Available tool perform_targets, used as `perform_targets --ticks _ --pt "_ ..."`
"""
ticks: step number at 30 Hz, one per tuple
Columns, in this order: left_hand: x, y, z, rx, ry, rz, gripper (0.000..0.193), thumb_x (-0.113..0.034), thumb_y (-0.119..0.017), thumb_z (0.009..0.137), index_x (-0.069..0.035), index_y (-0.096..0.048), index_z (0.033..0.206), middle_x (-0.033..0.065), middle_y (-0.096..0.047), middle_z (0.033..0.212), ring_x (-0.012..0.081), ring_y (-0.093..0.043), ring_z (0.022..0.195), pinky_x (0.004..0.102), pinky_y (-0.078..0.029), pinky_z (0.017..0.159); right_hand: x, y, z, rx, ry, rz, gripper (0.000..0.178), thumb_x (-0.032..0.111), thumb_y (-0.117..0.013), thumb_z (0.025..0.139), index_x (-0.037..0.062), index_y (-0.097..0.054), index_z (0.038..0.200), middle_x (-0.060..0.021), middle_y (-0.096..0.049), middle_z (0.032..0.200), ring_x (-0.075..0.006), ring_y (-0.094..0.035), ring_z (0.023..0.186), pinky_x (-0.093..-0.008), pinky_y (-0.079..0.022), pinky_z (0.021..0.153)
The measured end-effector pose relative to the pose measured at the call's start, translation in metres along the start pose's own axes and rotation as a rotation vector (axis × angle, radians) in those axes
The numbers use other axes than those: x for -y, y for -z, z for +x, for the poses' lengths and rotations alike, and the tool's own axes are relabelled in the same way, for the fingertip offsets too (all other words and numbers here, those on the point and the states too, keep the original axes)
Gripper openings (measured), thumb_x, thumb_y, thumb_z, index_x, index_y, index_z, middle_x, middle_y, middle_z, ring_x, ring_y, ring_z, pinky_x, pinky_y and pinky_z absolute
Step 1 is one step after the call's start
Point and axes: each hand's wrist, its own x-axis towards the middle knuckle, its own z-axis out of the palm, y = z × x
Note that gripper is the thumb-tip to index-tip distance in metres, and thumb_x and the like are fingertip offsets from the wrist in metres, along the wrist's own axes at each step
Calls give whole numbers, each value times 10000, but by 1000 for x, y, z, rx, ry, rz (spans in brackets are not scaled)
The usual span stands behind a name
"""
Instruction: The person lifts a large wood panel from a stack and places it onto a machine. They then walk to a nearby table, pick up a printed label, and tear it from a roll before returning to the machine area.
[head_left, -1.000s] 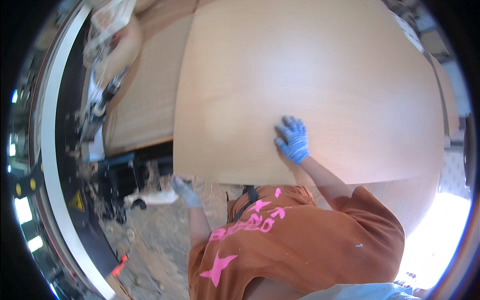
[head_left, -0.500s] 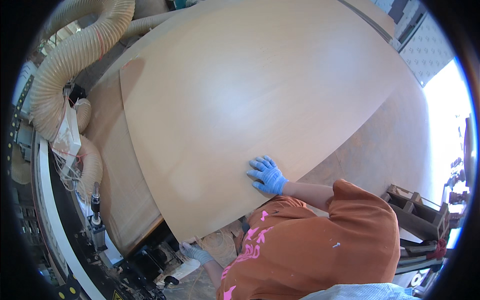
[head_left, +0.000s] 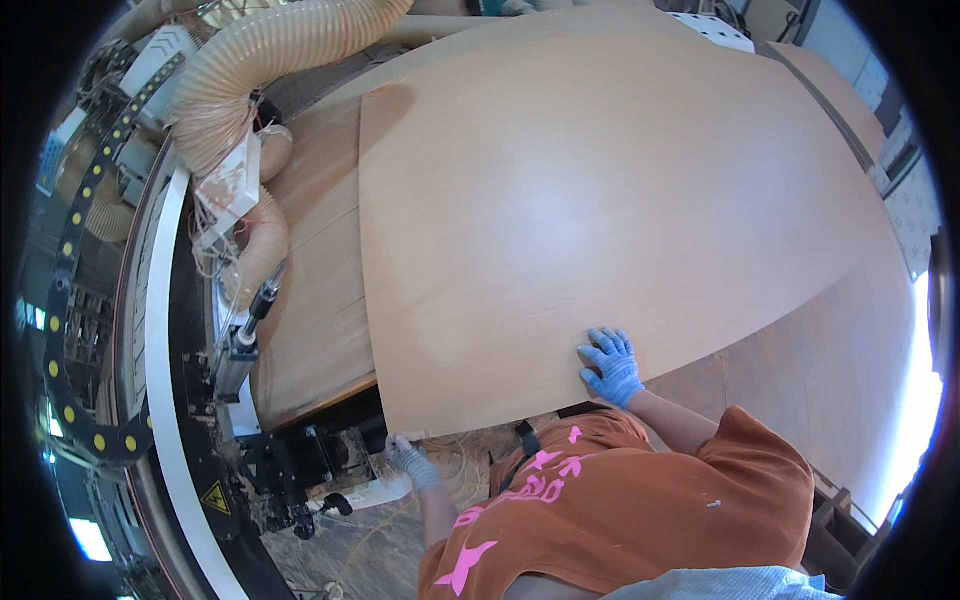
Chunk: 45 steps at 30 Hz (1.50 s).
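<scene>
Two gloved hands on one big wood sheet (head_left: pixel 600 220): left hand (head_left: pixel 405 452) pinching its near corner, right hand (head_left: pixel 612 365) spread flat on top, fingers apart, near edge.

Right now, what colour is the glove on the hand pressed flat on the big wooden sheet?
Bright blue glove; the head view shows it on the large light wooden sheet.

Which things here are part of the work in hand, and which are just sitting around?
In hand:
- large thin wooden sheet
- right hand, blue glove, flat on the sheet near its front edge
- left hand, grey glove, at the sheet's near corner
- machine bed under the sheet

Just around:
- ribbed dust hose
- black cable chain
- white rail
</scene>
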Motion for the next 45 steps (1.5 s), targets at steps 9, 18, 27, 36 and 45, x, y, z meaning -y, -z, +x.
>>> perform_targets --ticks 9,18,27,36,45 --pt "7 17 12 211 -19 94 266 -228 -575 866 -80 -481 1066 67 -546 988 204 -549 874 381 -509 755 -2 -2 -7 -6 -29 0 423 325 -611 758 161 -581 1147 -144 -444 1313 -349 -336 1270 -493 -191 1085" --pt "-27 -19 -28 191 -5 19 62 -100 -495 789 -44 -475 767 60 -515 678 184 -533 643 384 -520 674 -16 2 -34 -55 -97 -7 424 335 -598 763 164 -577 1150 -139 -439 1321 -348 -345 1268 -516 -196 1078" --pt "-31 -19 -31 186 -20 97 134 -137 -455 816 -11 -486 784 95 -537 714 224 -542 659 403 -528 677 -27 7 -57 -262 -445 -66 387 315 -615 764 188 -592 1129 -109 -458 1312 -331 -357 1265 -525 -166 1081" --pt "-27 -14 -26 277 -60 120 218 -196 -447 849 -10 -492 744 87 -516 670 216 -509 604 357 -492 667 -27 -9 -49 -454 -613 -95 353 286 -624 752 212 -608 1096 -68 -501 1276 -313 -379 1248 -564 -122 1070" --pt "-14 -18 -38 278 224 -75 479 -410 -523 878 -27 -503 1165 141 -518 1207 253 -506 1085 373 -391 962 -30 -12 -48 -446 -606 -88 293 287 -606 760 246 -623 1050 -8 -536 1240 -267 -413 1230 -557 -131 1067"
